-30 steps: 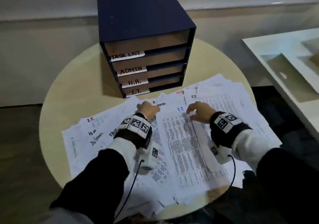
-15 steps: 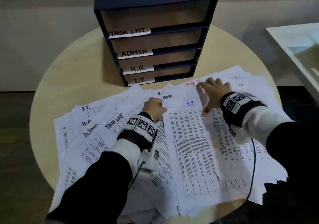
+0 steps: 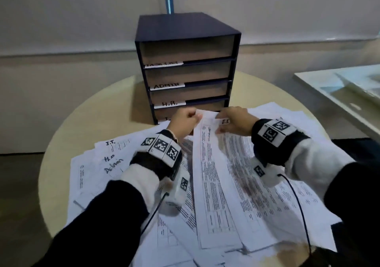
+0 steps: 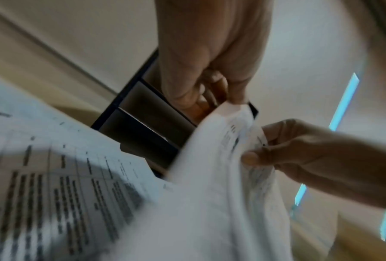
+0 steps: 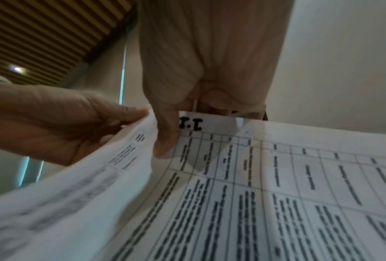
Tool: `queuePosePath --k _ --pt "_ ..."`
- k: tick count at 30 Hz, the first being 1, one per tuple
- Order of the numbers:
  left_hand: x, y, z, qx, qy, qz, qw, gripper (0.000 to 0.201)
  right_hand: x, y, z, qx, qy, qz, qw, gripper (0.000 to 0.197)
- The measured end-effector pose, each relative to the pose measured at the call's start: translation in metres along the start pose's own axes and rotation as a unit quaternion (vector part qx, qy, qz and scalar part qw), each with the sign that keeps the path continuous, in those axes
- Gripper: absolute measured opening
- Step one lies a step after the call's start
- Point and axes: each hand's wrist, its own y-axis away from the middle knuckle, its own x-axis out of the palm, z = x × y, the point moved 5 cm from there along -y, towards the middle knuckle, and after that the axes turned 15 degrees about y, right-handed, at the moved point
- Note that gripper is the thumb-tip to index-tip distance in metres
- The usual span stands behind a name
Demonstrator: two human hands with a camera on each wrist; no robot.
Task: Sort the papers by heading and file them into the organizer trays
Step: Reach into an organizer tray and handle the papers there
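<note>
Hands [image 3: 209, 123] pinch I.T. sheets [image 3: 222, 174] before organizer [image 3: 187, 67], loose papers [image 3: 98, 164] around.

Organizer [image 3: 186, 40] standing at the back of the round table [image 3: 61, 143]; loose papers [image 3: 98, 164] lying spread before it. Lifted sheet [image 3: 216, 174] hanging above the spread — left hand [image 3: 184, 123] and right hand [image 3: 236, 123] holding its far edge, just before the lowest tray.

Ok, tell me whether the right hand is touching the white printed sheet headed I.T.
Touching: right wrist view shows the right hand pinching the white printed sheet at its top edge.
</note>
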Motion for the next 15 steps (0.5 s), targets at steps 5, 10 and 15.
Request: queuePosePath --k 5,10,15 --pt "-0.01 0.032 -0.021 0.015 0.093 0.014 0.996 0.02 -0.06 0.004 0.021 0.048 -0.138 -0.165 0.975 0.032" --pt "-0.026 0.049 -0.038 0.045 0.053 -0.077 0.995 0.029 -0.091 0.016 0.028 0.068 -0.179 -0.261 0.946 0.045" --pt "-0.057 0.053 -0.075 0.088 0.08 -0.116 0.986 0.027 -0.073 0.041 -0.036 0.309 -0.248 -0.292 0.87 0.107"
